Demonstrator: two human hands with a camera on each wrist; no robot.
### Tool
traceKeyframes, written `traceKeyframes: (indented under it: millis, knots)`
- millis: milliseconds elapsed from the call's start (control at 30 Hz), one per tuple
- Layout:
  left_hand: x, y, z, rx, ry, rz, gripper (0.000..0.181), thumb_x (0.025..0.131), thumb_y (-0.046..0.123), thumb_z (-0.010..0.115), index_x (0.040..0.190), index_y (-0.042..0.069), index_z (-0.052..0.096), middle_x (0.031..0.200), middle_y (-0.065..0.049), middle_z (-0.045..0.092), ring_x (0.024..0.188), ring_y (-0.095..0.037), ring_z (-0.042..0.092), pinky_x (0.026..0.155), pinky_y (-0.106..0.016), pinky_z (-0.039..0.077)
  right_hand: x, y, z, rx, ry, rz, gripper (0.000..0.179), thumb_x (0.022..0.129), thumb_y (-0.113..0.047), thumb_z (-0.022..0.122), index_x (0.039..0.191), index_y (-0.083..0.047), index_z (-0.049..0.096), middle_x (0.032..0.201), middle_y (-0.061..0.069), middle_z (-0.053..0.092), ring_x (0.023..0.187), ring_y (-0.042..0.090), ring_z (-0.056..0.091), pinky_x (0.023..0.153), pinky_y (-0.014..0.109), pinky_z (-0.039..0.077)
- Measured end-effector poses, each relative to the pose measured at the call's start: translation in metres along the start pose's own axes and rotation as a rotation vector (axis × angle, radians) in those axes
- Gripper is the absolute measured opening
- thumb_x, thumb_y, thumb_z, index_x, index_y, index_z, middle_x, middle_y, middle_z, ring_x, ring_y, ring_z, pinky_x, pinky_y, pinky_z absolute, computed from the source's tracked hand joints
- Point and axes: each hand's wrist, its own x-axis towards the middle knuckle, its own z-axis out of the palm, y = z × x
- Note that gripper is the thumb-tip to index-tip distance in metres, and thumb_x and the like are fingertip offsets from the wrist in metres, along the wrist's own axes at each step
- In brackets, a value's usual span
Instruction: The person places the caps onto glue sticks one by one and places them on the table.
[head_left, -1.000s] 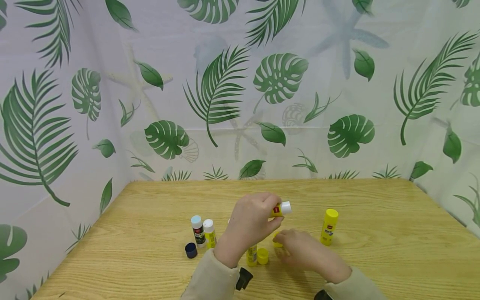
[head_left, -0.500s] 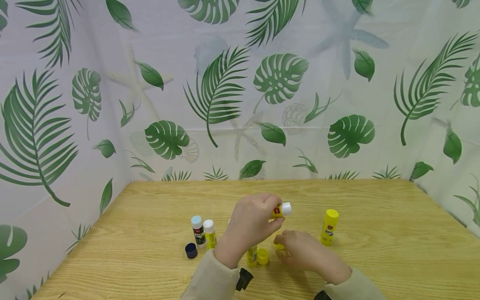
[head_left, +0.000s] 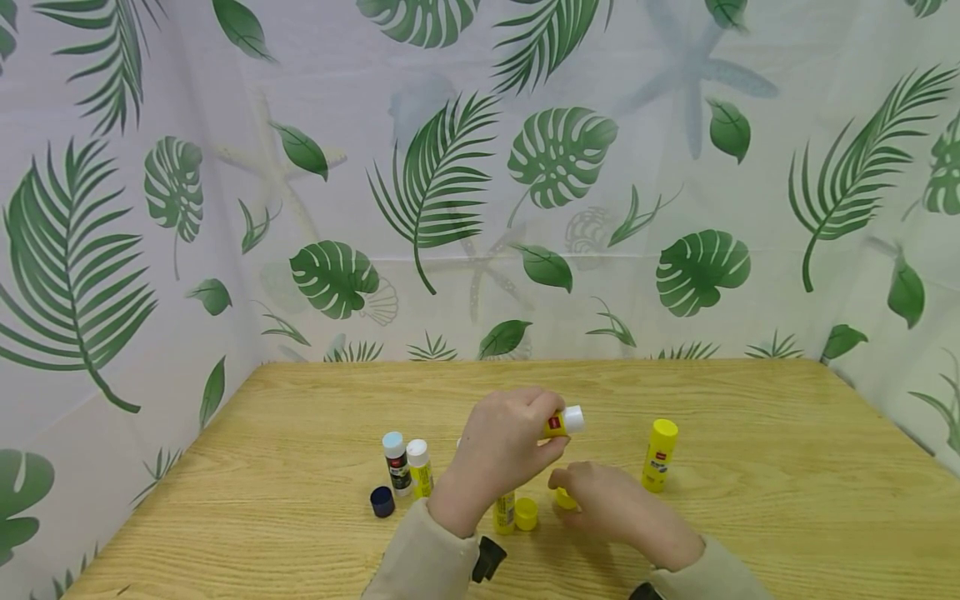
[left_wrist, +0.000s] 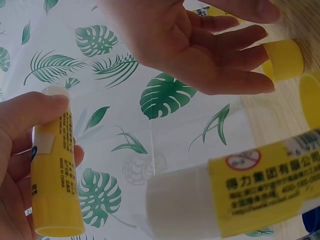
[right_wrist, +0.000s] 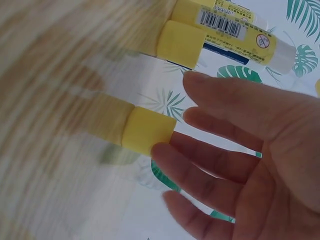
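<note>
Fingers curled, the left hand (head_left: 495, 442) grips a raised glue stick (head_left: 555, 423) over the middle of the desk (head_left: 322, 400), while the right hand (head_left: 611, 500) reaches down with fingers loosely extended, two tips against a yellow cap (head_left: 566, 499).

Running from the left: dark blue cap (head_left: 382, 502) first, then a black stick (head_left: 397, 462) upright, a white-topped stick (head_left: 420, 468) just beside it. Next, a white sliver (head_left: 459, 442) peeks past the left hand, the rest hidden. Here's a yellow tube (head_left: 504, 512), upper part covered by that hand in the head view, with a second cap (head_left: 526, 514) at its foot.

Now the gripped stick! Its long axis lies nearly level, white end aimed at the desk's right edge, tipped slightly up; the other end is lost behind the hand, though the left wrist view catches its yellow base. Further right, a capped stick (head_left: 660, 456) stands upright, wide wood between it and the desk's right edge, more stretching to the far edge. The right palm is turned from the head camera.
</note>
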Motion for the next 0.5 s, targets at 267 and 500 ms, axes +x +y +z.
traceKeyframes:
  millis: [267, 500]
  knots:
    - [0.0001, -0.0002, 0.0, -0.005, 0.012, 0.004, 0.018, 0.071, 0.02, 0.071, 0.083, 0.011, 0.061, 0.076, 0.006, 0.061, 0.058, -0.003, 0.05, 0.054, -0.018, 0.041, 0.0018, 0.0008, -0.0003, -0.009, 0.091, -0.019, 0.032, 0.069, -0.008, 0.073, 0.099, -0.007, 0.06, 0.091, 0.007, 0.062, 0.078, 0.022, 0.058, 0.059, 0.034, 0.047]
    - [0.0001, -0.0004, -0.0003, -0.008, 0.003, 0.014, 0.017, 0.072, 0.02, 0.071, 0.082, 0.011, 0.061, 0.075, 0.006, 0.061, 0.057, -0.003, 0.049, 0.054, -0.016, 0.04, 0.0021, 0.0022, 0.0021, -0.055, 0.104, -0.047, 0.038, 0.068, -0.009, 0.074, 0.103, -0.006, 0.06, 0.094, 0.007, 0.061, 0.081, 0.024, 0.057, 0.064, 0.037, 0.048]
